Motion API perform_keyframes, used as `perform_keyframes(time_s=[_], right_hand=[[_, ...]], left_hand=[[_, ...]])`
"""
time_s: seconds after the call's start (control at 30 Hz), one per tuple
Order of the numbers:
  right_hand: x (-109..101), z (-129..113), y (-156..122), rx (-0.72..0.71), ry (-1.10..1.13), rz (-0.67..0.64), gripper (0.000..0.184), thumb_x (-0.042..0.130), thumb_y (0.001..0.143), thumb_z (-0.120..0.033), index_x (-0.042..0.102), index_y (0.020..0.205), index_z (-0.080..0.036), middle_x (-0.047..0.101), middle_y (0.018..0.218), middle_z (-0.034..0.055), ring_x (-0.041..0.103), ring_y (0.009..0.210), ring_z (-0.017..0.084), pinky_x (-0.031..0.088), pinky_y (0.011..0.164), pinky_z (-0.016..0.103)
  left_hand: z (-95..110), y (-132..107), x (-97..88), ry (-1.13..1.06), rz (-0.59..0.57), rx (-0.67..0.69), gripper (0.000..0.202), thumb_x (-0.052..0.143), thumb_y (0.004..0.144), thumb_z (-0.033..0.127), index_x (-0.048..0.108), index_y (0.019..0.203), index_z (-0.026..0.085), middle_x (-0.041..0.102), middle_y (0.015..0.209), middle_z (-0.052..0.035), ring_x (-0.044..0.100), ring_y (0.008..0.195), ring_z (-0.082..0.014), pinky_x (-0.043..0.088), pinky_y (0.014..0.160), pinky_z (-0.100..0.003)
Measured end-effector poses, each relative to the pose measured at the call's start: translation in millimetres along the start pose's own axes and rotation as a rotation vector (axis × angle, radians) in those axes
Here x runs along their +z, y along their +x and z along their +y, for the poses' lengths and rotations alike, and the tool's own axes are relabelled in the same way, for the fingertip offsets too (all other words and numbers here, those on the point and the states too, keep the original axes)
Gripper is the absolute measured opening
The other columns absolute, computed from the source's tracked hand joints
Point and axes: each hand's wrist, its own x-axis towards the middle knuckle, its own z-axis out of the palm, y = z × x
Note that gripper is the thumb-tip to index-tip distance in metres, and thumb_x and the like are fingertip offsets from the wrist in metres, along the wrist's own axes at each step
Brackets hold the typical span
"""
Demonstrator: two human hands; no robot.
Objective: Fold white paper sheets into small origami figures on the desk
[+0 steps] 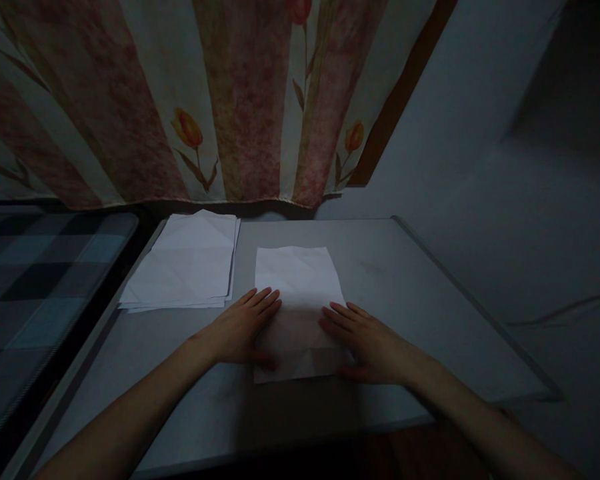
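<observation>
Resting flat and apart, the hands (237, 330) touch a plain, creased white sheet (297, 277).

I log one head-mounted view, facing forward and down, close above the tabletop (405, 287) at lower centre, curtain (255, 100) at upper left to centre.

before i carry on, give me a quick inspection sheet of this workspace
Surface: pale tabletop, dimly lit.
Job's things: one creased paper sheet, lying unfolded.
Clutter: paper stack left of the sheet, edges uneven.
Grips: left hand and right hand open, fingers over the sheet's side edges.
Cables: thin dark line along the right wall, possibly a cord.
Surroundings: tulip curtain behind, checked fabric at left.
</observation>
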Motion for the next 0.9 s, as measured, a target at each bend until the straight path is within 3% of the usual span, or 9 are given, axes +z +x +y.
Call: perform_keyframes(time_s=[0.27,0.43,0.57,0.67,0.77,0.9], right_hand=[[3.0,-7.9,10.3,-0.105,-0.131,0.066,0.059,0.053,0.079,-0.022,0.044,0.137,-0.017,0.056,0.131,0.0119,0.053,0.118,0.026,0.037,0.102,0.042],[6.1,7.1,10.4,-0.138,-0.212,0.253,0.060,0.047,0.079,-0.007,0.043,0.137,-0.021,0.060,0.126,0.0098,0.055,0.114,0.023,0.042,0.097,0.042],[2.8,30.9,3.8,-0.086,-0.159,0.390,0.071,0.051,0.075,-0.006,0.034,0.142,-0.023,0.052,0.135,0.0100,0.050,0.121,0.025,0.043,0.097,0.045],[3.4,50.1,2.9,-0.031,-0.092,0.525,0.064,0.052,0.084,-0.016,0.031,0.144,-0.024,0.053,0.135,0.0099,0.049,0.122,0.024,0.044,0.097,0.044],[7.3,62.6,7.9,-0.003,-0.075,0.506,0.054,0.049,0.089,-0.021,0.037,0.141,-0.026,0.054,0.135,0.0065,0.045,0.127,0.024,0.042,0.101,0.046],[13.0,67.9,16.5,-0.006,-0.051,0.383,0.051,0.041,0.090,-0.013,0.042,0.137,-0.031,0.053,0.136,0.0003,0.039,0.132,0.024,0.038,0.104,0.050]], left_hand=[[1.5,-0.7,-2.4,-0.002,-0.006,-0.004,0.107,0.057,0.063,0.076,0.024,0.145,0.017,0.018,0.154,-0.0148,0.017,0.142,-0.0304,0.013,0.114,-0.043],[1.5,0.2,-4.8,-0.001,-0.055,-0.010,0.109,0.053,0.063,0.079,0.024,0.145,0.013,0.017,0.154,-0.0165,0.014,0.142,-0.0307,0.009,0.115,-0.044],[0.3,0.4,-4.4,-0.009,-0.059,-0.001,0.110,0.051,0.063,0.081,0.022,0.146,0.014,0.015,0.155,-0.0153,0.013,0.143,-0.0301,0.009,0.115,-0.044],[-1.8,-0.3,-1.7,-0.012,-0.046,0.001,0.110,0.052,0.063,0.080,0.021,0.146,0.015,0.015,0.155,-0.0145,0.013,0.143,-0.0297,0.010,0.115,-0.044],[-3.8,-1.2,0.9,-0.018,-0.032,0.015,0.108,0.053,0.064,0.078,0.021,0.146,0.015,0.015,0.155,-0.0140,0.013,0.143,-0.0292,0.010,0.115,-0.044],[-5.1,-2.4,1.2,-0.030,-0.019,0.025,0.105,0.055,0.066,0.075,0.021,0.146,0.015,0.015,0.155,-0.0140,0.012,0.143,-0.0287,0.010,0.115,-0.044]])
